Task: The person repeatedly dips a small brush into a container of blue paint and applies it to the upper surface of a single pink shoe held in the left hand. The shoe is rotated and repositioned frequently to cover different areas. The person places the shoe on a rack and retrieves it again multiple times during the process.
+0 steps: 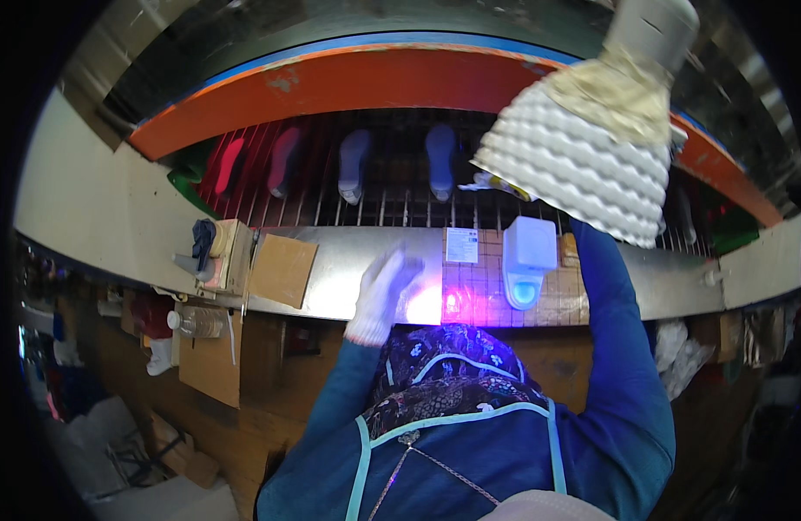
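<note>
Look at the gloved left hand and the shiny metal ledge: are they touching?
Cannot tell. In the head view the left hand overlaps the metal ledge, blurred and lit by a pink glow, so neither contact nor a gap shows plainly.

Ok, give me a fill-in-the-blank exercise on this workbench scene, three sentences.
1. The left hand wears a ____ glove and hovers over the metal ledge.
2. Insoles lie in a row on the wire ____ behind the ledge.
3. The right arm, in a ____ sleeve, reaches up toward the ridged lamp shade.

Missing words: white; rack; blue
</note>
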A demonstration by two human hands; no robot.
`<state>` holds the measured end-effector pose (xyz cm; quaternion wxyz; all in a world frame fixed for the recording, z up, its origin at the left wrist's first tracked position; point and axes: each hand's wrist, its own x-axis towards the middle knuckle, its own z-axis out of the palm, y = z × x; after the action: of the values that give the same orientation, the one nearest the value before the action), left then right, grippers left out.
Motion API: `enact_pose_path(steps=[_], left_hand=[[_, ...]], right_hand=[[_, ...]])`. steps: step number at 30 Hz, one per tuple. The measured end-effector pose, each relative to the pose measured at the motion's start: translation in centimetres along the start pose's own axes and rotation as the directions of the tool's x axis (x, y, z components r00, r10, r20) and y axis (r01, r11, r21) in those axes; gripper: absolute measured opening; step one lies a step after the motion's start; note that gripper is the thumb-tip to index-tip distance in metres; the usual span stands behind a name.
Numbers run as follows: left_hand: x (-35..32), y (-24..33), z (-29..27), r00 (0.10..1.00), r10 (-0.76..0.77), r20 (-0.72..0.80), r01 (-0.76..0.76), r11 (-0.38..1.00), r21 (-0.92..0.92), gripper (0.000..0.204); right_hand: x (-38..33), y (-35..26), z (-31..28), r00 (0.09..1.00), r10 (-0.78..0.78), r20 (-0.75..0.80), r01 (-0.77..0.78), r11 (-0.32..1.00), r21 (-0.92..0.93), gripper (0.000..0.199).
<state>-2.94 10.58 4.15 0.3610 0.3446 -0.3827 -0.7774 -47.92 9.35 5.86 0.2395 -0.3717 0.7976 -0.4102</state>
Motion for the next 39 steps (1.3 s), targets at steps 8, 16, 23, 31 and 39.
enact_pose_path(steps=[8, 16, 23, 31, 39], left_hand=[[5.0, -2.0, 5.8, 0.858, -0.318, 0.405, 0.414, 0.893, -0.175, 0.061], [-3.5, -7.3, 5.8, 0.678, -0.446, 0.585, 0.620, 0.775, -0.127, 0.074], [-3.4, -0.7, 4.2, 0.967, 0.208, 0.149, -0.172, 0.959, -0.224, 0.096], [-3.7, 7.8, 2.3, 0.547, 0.837, -0.019, -0.834, 0.543, -0.103, 0.081], [-4.2, 8.0, -1.0, 0.346, 0.938, -0.024, -0.902, 0.339, 0.267, 0.037]], right_hand=[[-19.0, -1.7, 0.2, 0.927, -0.287, 0.240, -0.031, 0.580, 0.814, 0.044], [-31.5, 6.3, 1.0, 0.961, 0.274, -0.025, -0.253, 0.915, 0.313, 0.039], [-32.6, 12.3, 2.8, 0.967, 0.066, -0.244, -0.183, 0.850, -0.494, 0.013], [-27.6, 12.6, 5.3, 0.987, 0.002, -0.163, -0.133, 0.590, -0.796, 0.015], [-27.8, 12.5, 5.6, 0.983, -0.060, -0.174, -0.110, 0.567, -0.816, 0.019]])
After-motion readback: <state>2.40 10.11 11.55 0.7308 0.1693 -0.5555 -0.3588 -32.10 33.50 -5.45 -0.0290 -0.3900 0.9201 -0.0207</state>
